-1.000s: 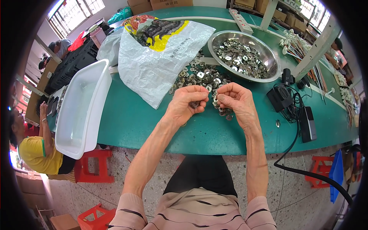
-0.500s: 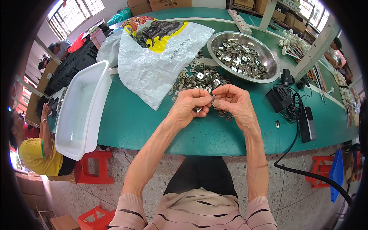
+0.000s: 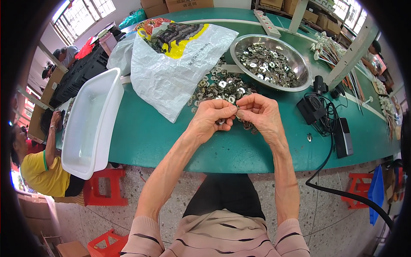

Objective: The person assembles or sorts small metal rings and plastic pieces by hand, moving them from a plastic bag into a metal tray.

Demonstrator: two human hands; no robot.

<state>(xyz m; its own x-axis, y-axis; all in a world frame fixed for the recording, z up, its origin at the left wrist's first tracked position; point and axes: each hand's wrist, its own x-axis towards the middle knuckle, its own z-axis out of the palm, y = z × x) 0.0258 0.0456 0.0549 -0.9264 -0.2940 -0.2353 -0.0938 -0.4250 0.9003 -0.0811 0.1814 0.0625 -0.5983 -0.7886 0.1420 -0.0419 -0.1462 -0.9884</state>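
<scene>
Hands meet right over the near edge of the washer pile on the green table. Left hand and right hand are curled in with fingertips pinched together, touching each other, holding what looks like a small washer or two between them; can't really make out how many. Pile itself is loose flat metal washers, spread just behind the hands. Left of the pile there's a crumpled white bag, and further left a white plastic tub hanging off the table edge. Behind the pile on the right, a steel bowl full of more washers. Right of the pile sits a black adapter with cable.
</scene>
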